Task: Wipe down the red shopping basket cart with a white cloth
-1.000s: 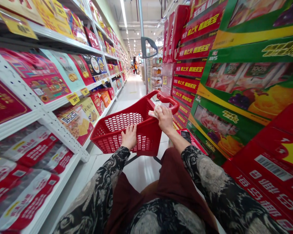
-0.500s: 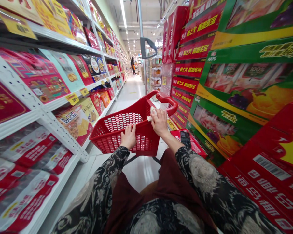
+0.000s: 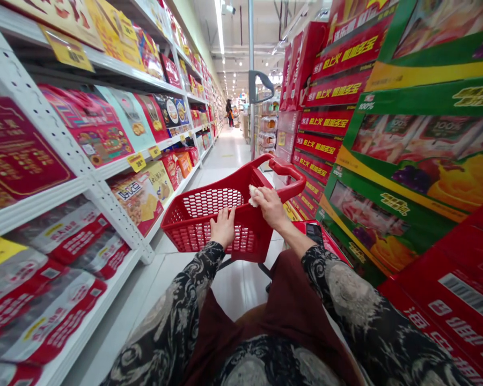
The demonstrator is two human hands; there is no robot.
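A red plastic shopping cart (image 3: 201, 236) with a perforated basket stands in front of me, turned so that its handle is at the right. My left hand (image 3: 222, 227) rests on the near rim of the basket, its fingers curled over the edge. Pressed under the fingers of my right hand (image 3: 270, 207) is a crumpled whitish cloth (image 3: 254, 196), at the rim near the handle end. The cloth lies against the red plastic, and part of it is hidden by the hand.
White shelves (image 3: 145, 249) with packaged snacks run along the left. Stacked green juice boxes (image 3: 406, 182) and red drink cartons (image 3: 326, 120) crowd the right. A dark phone (image 3: 314, 234) lies on a red box. Beyond the cart rises a metal pole (image 3: 251, 48); a person (image 3: 229, 112) stands far down the aisle.
My right hand has slid slightly along the rim with the cloth, which is now more bunched under the fingers. My left hand stays on the rim. The whole view has shifted a little.
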